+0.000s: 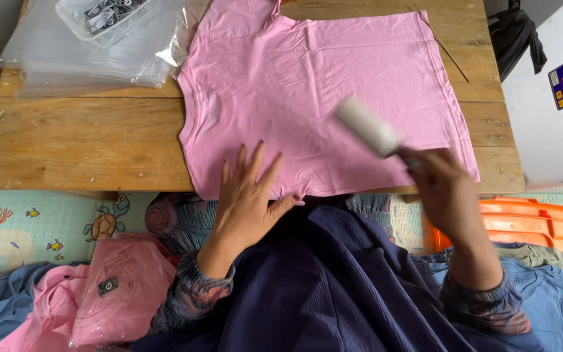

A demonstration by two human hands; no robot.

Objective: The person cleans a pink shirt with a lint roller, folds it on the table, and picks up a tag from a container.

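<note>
Head view: left hand (247, 199), fingers (255, 160) splayed flat, pins pink T-shirt (314, 85) taut on wooden surface (79, 140); right hand (447, 192), fingers wrapped round lint roller (367, 127), beside them.

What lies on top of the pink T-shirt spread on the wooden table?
On the pink T-shirt rests the left hand, flat near its lower edge, while the right hand holds a white lint roller over it. The cloth beneath the palm is hidden.

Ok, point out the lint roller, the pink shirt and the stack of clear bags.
lint roller (366, 125), head view, on its white roll.
pink shirt (294, 72), head view, mid-cloth.
stack of clear bags (66, 62), head view, on the top bag.
</note>
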